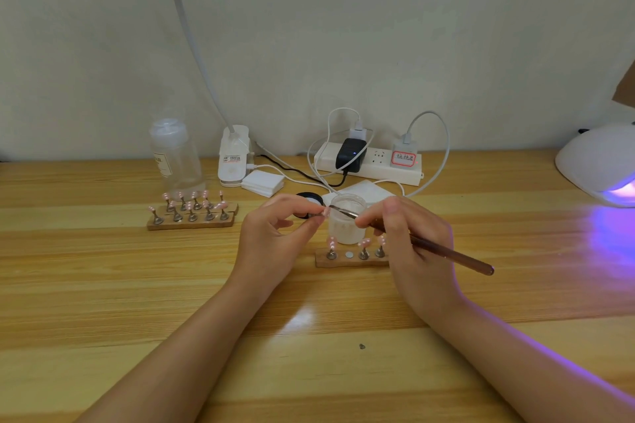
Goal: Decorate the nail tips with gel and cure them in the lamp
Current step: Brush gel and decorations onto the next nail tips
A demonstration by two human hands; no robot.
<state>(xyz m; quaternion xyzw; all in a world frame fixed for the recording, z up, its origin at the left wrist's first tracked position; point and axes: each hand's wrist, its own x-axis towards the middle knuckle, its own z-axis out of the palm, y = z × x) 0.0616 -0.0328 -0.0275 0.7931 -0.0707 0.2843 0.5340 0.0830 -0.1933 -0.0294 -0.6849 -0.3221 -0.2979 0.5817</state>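
I see the left hand (271, 237) pinching one nail tip (324, 212) on its stand above the open gel jar (347, 218) while the right hand (409, 237) grips the brush (426, 244) against it, so a slipped stroke risks smearing gel or tipping the jar onto the holder strip (350, 259).

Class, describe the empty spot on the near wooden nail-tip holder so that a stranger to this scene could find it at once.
Start at the frosted jar in the middle of the wooden table. Just in front of it lies a short wooden holder with a row of metal stands bearing pink tips. The second place from the left is a bare silver disc, the only one without a stand.
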